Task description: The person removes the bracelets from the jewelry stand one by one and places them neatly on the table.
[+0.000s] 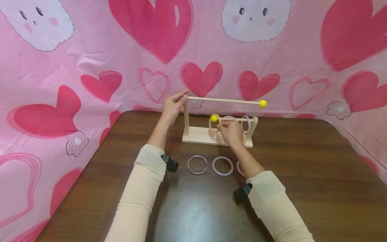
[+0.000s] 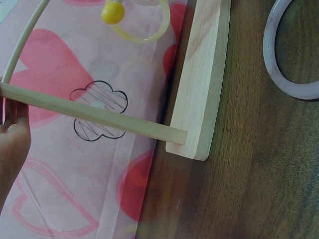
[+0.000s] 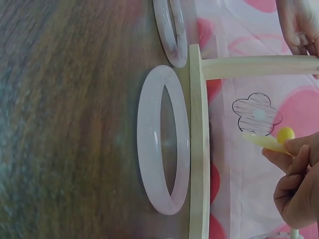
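Observation:
A wooden bangle stand (image 1: pixel 201 135) has a tall left post and a shorter right post, each bearing a rod tipped with a yellow ball. At the tall post's top, my left hand (image 1: pixel 173 108) grips the corner where the upper rod begins. My right hand (image 1: pixel 232 132) pinches a pale yellow bangle (image 1: pixel 210 127) at the lower rod's yellow ball (image 1: pixel 214 118); in the head view the ring surrounds the ball. Further along that rod hang a pale lilac bangle (image 1: pixel 230 117) and another bangle (image 1: pixel 249 125) near the short post. The upper rod (image 1: pixel 223 99) carries no bangle.
In front of the stand, a greyish bangle (image 1: pixel 197 173) and a lilac bangle (image 1: pixel 222 174) lie flat on the brown table (image 1: pixel 105 188). A third bangle (image 1: pixel 239 169) is partly hidden by my right forearm. A pink heart-patterned cloth (image 1: pixel 127 60) hangs behind.

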### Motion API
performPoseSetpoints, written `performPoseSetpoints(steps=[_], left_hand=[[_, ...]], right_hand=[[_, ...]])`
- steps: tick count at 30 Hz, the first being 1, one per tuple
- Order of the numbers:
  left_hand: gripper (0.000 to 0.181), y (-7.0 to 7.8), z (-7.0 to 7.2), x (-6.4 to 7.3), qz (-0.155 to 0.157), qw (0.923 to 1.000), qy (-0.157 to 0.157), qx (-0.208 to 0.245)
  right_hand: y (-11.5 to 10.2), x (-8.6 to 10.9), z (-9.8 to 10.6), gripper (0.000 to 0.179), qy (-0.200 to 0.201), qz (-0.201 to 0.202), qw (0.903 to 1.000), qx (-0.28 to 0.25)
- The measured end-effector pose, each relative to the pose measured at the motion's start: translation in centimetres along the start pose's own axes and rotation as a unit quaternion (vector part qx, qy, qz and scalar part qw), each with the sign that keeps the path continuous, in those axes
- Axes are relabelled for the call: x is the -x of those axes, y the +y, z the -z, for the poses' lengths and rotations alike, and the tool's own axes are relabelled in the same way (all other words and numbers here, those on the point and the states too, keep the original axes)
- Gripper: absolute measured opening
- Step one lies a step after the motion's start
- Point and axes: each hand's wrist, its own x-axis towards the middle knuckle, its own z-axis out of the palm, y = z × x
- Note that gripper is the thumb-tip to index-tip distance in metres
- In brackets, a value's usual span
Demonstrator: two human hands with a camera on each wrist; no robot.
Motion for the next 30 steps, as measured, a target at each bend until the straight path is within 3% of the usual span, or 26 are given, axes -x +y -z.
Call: performPoseSetpoints(steps=[23,30], left_hand=[[0.031,0.04,-0.07,0.11,-0.009,0.9999,-0.003,0.003],[0.031,0.13,-0.08,0.08,0.001,1.0000,-0.001,-0.001]], right_hand=[[-0.61,0.36,0.25,0.018,0.013,0.027,0.9995,-0.010],[-0.59,0.43,0.31,0.018,0.020,0.040,0.9989,-0.013]])
